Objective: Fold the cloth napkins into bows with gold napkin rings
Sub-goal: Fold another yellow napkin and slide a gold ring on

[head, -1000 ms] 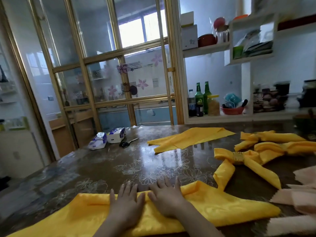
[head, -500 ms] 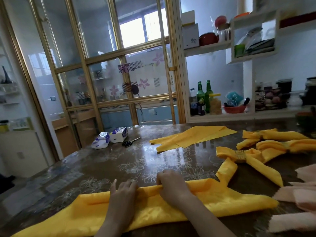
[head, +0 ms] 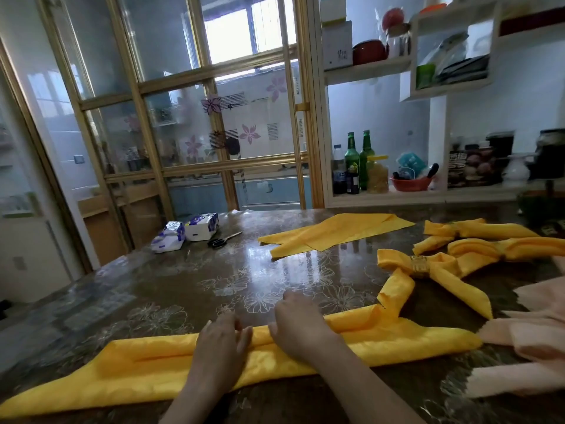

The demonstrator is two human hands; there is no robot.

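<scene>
Curling over the far edge of the long yellow napkin [head: 137, 365], your right hand [head: 301, 327] grips the raised fold near the band's middle. The fingers are bent down behind the cloth, the knuckles are up and the thumb is laid on the near side of the ridge. Your left hand [head: 220, 342] lies just beside it on the same fold, apart by a narrow strip of cloth, with fingers close together and nearly straight, pressing the fabric flat rather than pinching it.

That napkin lies as a long folded band across the near edge of the table [head: 171, 289], both ends tapering to points.

Just past the band's right half sits a finished bow [head: 394, 261] cinched by a gold ring [head: 419, 267], one tail reaching the band's far edge. Beyond that bow, farther from the band, lie two more yellow bows [head: 489, 231]. Flat yellow napkins [head: 333, 234] lie well beyond the band's middle. Pink napkins [head: 535, 332] lie at the band's right tip, and I cannot tell if they touch it. Far beyond the band's left half are scissors [head: 223, 240] and two tissue packs [head: 200, 226].
</scene>
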